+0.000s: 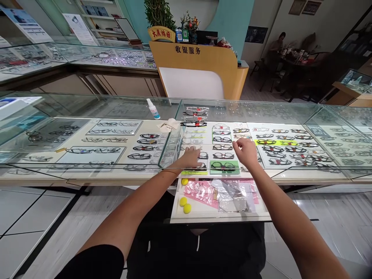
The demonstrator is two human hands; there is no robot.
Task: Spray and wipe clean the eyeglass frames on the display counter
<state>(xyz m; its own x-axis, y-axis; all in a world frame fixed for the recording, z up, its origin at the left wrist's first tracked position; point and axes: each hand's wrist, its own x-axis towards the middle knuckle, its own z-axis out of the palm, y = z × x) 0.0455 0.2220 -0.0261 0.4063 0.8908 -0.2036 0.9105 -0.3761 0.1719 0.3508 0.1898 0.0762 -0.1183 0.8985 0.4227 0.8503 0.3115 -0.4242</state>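
Observation:
My left hand (191, 157) reaches over the left column of eyeglasses in the display case, its fingers slightly apart beside a dark-framed pair (203, 155). It holds nothing that I can see. To the right, my right hand (244, 150) is closed with curled fingers, near the clear-lensed glasses (223, 155) of the middle column; what its fingertips hold, if anything, is hidden. Between and below the hands, a black-framed pair (223, 166) lies on a green card (236, 170). More frames lie behind, including a black pair (193, 124).
An open drawer (180, 217) in front of me holds yellow discs (187, 208) and clear plastic bags (232, 199). A spray bottle (153, 109) and a cloth (168, 125) are on the left. Glass panels surround the trays. A person (278, 42) sits far back.

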